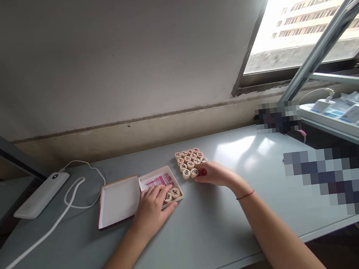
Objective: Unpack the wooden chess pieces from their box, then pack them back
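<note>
Round wooden Chinese chess pieces (187, 158) with red and black characters stand packed in rows on the desk. My right hand (214, 173), a red string round its wrist, has its fingertips closed on a Chinese chess piece (195, 172) in the near row. To the left is a shallow white box (177, 182) with a pink-and-white printed sheet and a few pieces inside; two of them (175, 192) show black characters. My left hand (153, 204) lies over the box's near left part, fingers stretched out. Its palm hides part of the box, and whatever its fingertips touch is partly covered.
The box's lid (119, 204) lies open on the left. Farther left are a white power bank (42, 195) and a looping white cable (54, 226). A wall backs the grey desk (211, 239). On the right a shelf holds a white power strip with plugs (342, 118).
</note>
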### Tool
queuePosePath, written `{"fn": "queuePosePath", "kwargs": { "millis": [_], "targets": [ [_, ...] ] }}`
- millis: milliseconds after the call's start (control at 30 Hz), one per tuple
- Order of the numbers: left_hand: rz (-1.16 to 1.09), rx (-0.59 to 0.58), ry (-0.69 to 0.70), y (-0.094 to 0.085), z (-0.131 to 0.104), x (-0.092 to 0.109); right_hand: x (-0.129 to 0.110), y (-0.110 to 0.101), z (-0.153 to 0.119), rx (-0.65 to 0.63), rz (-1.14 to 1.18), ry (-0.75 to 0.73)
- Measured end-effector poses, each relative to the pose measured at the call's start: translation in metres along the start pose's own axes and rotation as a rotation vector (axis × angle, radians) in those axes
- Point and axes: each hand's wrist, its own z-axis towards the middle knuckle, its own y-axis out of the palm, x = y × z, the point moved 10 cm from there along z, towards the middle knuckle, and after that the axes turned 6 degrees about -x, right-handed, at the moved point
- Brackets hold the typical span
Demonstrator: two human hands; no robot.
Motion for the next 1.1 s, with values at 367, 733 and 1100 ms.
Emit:
{"fn": "queuePosePath", "kwargs": {
  "millis": [367,733,1100],
  "targets": [
    [0.002,0.011,0.012,-0.002,0.0,0.002,-0.011,-0.003,-0.004,0.078,-0.172,0.079],
    [0.201,-0.001,-0.078,-0.005,-0.002,-0.002,-0.029,0.007,-0.012,-0.084,-0.043,-0.08],
    [0.063,-0.084,-0.063,-0.004,-0.001,-0.001,-0.089,0.041,-0.023,-0.157,0.027,-0.374]
  ]
}}
